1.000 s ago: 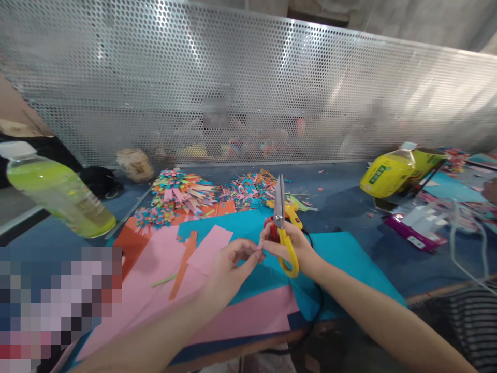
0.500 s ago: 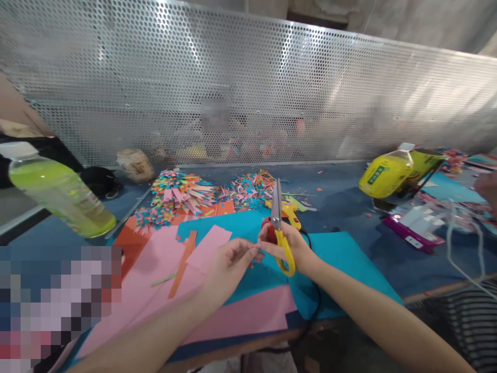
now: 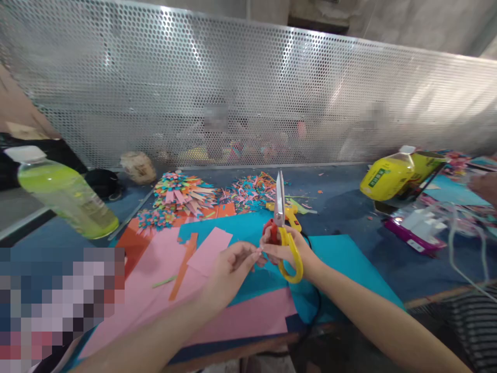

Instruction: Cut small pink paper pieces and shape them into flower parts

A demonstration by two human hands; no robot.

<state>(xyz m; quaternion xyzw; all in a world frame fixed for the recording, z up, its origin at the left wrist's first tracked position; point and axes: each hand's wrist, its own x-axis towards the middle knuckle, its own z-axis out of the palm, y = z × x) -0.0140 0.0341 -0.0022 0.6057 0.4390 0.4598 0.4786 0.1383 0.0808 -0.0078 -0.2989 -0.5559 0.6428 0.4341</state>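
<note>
My left hand [image 3: 233, 267] is closed in a pinch on a small pink paper piece [image 3: 259, 250], mostly covered by fingertips. Right against it, the fingertips of my right hand [image 3: 301, 247] meet the same piece. That right hand also holds a pair of scissors [image 3: 279, 202], blades pointing up, with one yellow and one red handle loop. Below both hands lie blue paper [image 3: 240, 225] and pink paper sheets [image 3: 140, 280]. A pink paper rectangle [image 3: 212, 248] and an orange strip [image 3: 184, 267] are left of my left hand.
Behind the papers sit a bundle of folded paper strips [image 3: 182, 191] and a pile of colourful scraps [image 3: 250, 189]. A yellow glue gun [image 3: 293, 215] lies behind my right hand. Drink bottles [image 3: 66, 191] flank the workspace; a perforated metal panel [image 3: 248, 88] stands behind. Another person's hand [image 3: 483, 184] is far right.
The scissors have turned slightly in my right hand, their yellow loop shifting right and down. Both hands stay together at the pink piece. The whole view has shifted a little.
</note>
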